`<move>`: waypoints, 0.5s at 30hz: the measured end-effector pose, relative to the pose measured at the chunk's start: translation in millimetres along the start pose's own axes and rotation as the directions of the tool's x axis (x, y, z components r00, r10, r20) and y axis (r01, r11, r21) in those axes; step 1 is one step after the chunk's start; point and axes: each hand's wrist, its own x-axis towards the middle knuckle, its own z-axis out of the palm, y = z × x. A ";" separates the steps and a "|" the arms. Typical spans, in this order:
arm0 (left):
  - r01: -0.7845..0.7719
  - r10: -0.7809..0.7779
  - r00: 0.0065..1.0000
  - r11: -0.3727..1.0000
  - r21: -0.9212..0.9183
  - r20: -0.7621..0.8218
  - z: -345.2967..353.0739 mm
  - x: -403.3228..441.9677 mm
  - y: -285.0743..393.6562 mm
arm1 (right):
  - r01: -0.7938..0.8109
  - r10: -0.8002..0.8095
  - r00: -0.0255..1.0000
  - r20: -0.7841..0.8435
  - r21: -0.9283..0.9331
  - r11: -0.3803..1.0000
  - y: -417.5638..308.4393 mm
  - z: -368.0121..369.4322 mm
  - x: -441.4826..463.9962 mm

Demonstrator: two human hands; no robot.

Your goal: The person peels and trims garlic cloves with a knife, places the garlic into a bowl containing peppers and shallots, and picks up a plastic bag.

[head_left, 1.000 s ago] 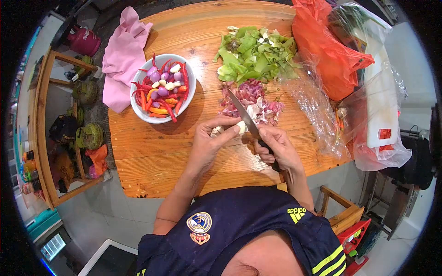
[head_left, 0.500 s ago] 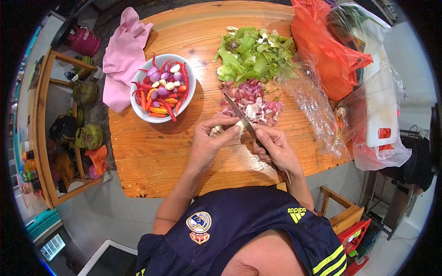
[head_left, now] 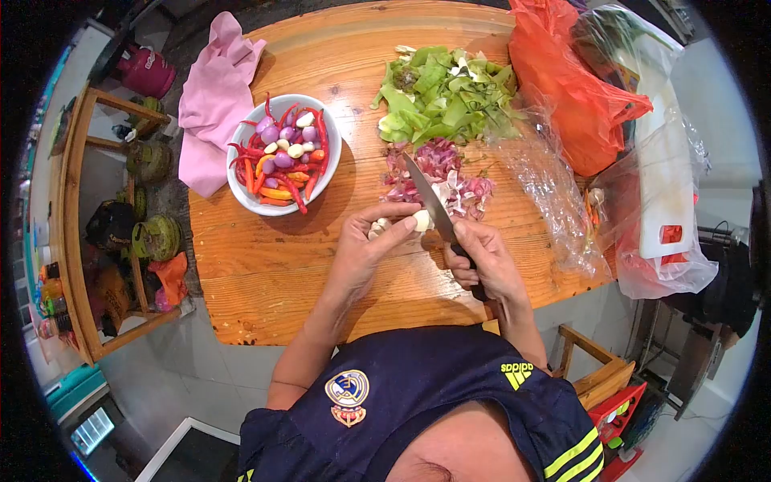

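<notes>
Between the thumb and fingers of my left hand (head_left: 368,241) is a pale garlic clove (head_left: 422,220); more whitish garlic shows behind the thumb. My right hand (head_left: 482,255) is closed around the black handle of a knife (head_left: 432,198). Its blade points up and to the left, close beside the clove; whether they touch I cannot tell. Just beyond the blade lies a heap of purple and white onion and garlic skins (head_left: 438,169). To the left stands a white bowl (head_left: 330,173) of red and orange chilies (head_left: 273,193), shallots (head_left: 283,159) and peeled garlic.
Green peelings (head_left: 446,92) are piled at the back of the wooden table (head_left: 265,273). A pink cloth (head_left: 215,104) lies beyond the bowl's left side. On the right are an orange plastic bag (head_left: 570,96), clear plastic (head_left: 554,209) and a white cutting board (head_left: 666,177).
The knife has shifted slightly right and turned more upright, its blade moving off the clove's top. The clove now shows more fully in my left hand. The bowl has not moved.
</notes>
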 end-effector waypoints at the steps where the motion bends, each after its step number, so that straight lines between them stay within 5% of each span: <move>1: 0.008 -0.008 1.000 1.000 -0.023 -0.001 -0.2 -0.4 0.2 | -0.005 0.005 1.000 0.007 0.017 1.000 -0.2 -0.4 0.3; 15: -0.132 0.134 0.991 0.978 0.164 0.002 7.7 -0.9 4.5 | -0.039 0.038 0.999 0.019 0.055 0.998 1.5 -1.4 -0.1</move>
